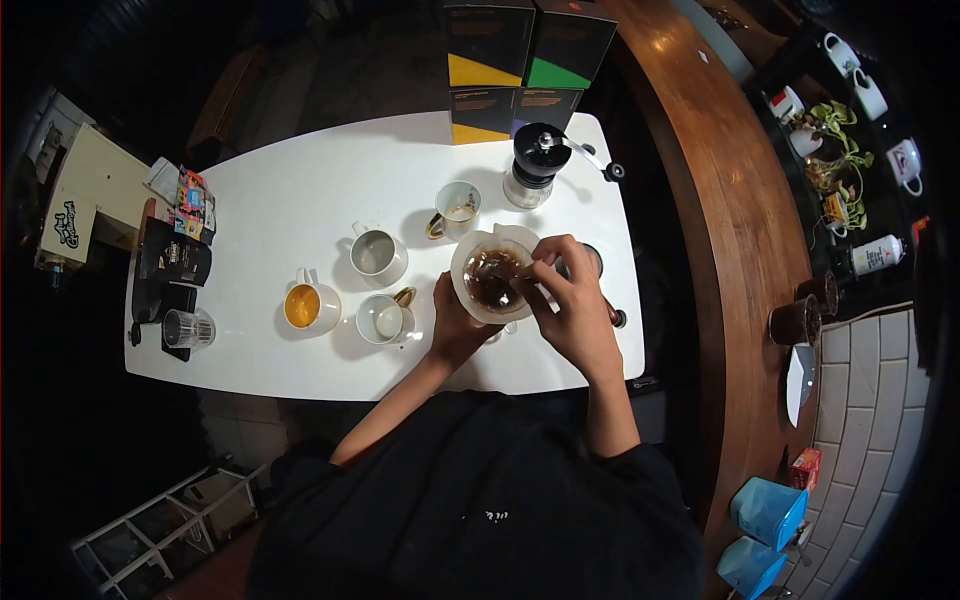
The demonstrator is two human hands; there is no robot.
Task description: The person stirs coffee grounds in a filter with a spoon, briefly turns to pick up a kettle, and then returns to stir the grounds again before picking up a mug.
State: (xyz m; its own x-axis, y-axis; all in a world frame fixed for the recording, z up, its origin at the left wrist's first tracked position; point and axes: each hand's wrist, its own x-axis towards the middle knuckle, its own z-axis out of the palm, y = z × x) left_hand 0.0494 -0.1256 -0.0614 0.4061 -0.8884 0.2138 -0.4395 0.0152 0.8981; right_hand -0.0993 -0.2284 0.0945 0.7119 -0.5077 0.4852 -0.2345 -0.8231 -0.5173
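Observation:
A pale paper coffee filter [512,238], seated in a dripper, holds dark wet coffee [492,282] with a shiny surface. My left hand [458,328] is wrapped around the dripper's lower left side. Over its right side, my right hand [572,305] has thumb and fingertips pinched together at the coffee's edge; whatever they hold is hidden. Just behind is a mug with a gold handle [457,206]. To the left stand a white mug [378,256], another gold-handled mug [384,321] and a mug with a yellow-orange inside [311,308].
A hand coffee grinder [538,165] with a crank stands at the back right of the white table [290,180], before stacked dark boxes [490,70]. At the left edge are a clear glass [188,328] and packets [190,205]. A wooden counter [725,220] runs along the right.

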